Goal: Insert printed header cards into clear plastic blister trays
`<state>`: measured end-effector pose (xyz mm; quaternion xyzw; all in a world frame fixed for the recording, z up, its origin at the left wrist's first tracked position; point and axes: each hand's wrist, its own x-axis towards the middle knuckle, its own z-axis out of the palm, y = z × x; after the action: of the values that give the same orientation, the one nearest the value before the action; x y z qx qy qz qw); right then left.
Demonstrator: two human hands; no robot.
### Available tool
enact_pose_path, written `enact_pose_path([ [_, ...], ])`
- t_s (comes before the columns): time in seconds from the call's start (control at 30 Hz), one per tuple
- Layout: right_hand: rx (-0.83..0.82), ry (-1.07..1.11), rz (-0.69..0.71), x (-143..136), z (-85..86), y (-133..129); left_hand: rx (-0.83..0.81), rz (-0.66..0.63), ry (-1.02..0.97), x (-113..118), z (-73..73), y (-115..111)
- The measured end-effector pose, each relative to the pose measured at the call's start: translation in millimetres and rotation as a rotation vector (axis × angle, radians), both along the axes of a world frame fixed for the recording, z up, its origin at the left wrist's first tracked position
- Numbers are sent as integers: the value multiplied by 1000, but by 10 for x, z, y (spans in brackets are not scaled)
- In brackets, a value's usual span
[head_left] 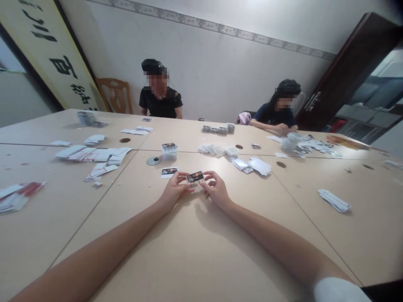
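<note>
Between my two hands, just above the table, is a small clear packet [195,178] with a black printed card on its upper part. My left hand [175,187] pinches its left edge, and my right hand [216,189] grips its right edge. Behind my left fingers lies a white sheet with a black printed card [169,172], flat on the table. Farther back stands a stack of similar clear packets [170,152], with a round grey disc [153,161] beside it on the left.
White paper pieces [94,155] spread over the left side. Small clear packets [217,149] and white packets [260,166] lie beyond my right hand. A folded bundle [334,201] rests at right. Two people [161,100] sit across the table [201,251], one handling a pile [292,144].
</note>
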<state>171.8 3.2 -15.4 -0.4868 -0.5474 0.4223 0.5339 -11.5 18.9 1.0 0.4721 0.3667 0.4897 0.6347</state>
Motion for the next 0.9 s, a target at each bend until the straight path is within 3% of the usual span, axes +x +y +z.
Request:
enact_pose_path([
  [0.3, -83, 209, 122, -1, -22, 50, 110, 214, 204, -82, 26, 22],
  [0.47, -103, 318, 91, -26, -7, 60, 328, 374, 438, -62, 17, -33],
  [0.73, -64, 317, 53, -55, -3, 61, 640, 309, 753, 96, -31, -214],
  [0.9, -18, 279, 81, -87, -6, 39, 674, 375, 878, 72, -76, -192],
])
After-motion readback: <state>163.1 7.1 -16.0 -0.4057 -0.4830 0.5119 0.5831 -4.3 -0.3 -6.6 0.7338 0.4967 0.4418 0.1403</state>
